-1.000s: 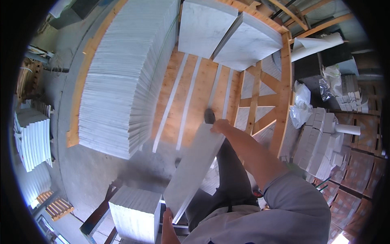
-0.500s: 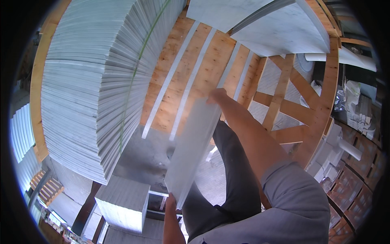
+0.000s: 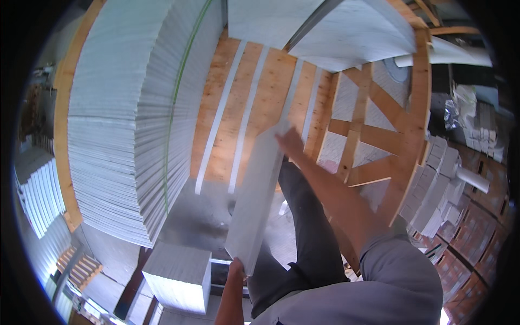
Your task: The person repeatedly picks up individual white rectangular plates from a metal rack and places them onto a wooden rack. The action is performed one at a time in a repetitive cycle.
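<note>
A long white slab (image 3: 259, 195) hangs tilted above the wooden pallet (image 3: 254, 103), beside the tall slab stack (image 3: 124, 124). The right hand (image 3: 290, 143) grips its far end, the left hand (image 3: 236, 269) its near end.

A wooden pallet (image 3: 260, 103) carries a tall stack of grey slabs (image 3: 124, 119).

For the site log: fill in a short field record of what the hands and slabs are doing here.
held item: long white slab, tilted on edge
right hand: grips the slab's far end
left hand: holds the slab's near end
beside it: large stack of white slabs on edge, to the left
below: wooden pallet with pale strips
near left: small white slab bundle
</note>
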Motion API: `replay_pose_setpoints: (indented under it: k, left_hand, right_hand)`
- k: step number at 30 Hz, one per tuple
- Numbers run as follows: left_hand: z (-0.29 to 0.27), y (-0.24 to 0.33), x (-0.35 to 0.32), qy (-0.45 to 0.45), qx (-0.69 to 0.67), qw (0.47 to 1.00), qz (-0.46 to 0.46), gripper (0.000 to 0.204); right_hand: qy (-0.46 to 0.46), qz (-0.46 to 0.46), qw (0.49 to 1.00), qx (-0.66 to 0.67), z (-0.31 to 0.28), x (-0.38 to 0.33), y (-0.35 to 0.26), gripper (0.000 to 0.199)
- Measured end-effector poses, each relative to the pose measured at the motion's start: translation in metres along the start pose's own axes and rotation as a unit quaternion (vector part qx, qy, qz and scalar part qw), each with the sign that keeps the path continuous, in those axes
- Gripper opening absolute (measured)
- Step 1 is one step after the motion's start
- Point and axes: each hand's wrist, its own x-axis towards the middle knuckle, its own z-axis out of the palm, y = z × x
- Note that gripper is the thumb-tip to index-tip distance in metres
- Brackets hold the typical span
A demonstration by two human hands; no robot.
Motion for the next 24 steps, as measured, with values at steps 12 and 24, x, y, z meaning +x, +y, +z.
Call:
replay_pose_setpoints:
  k: [12, 24]
  left_hand:
    - [0.035, 0.051, -0.007, -0.187, 0.43, 0.607, 0.641, 0.033]
    - [0.058, 0.143, -0.155, 0.036, 0.323, 0.773, 0.544, 0.047]
  right_hand:
    - [-0.154, 0.073, 0.963, 0.209, 0.009, -0.34, 0.005, 0.038]
    - [-0.267, 0.106, 0.851, 0.44, -0.182, -0.189, -0.012, 0.029]
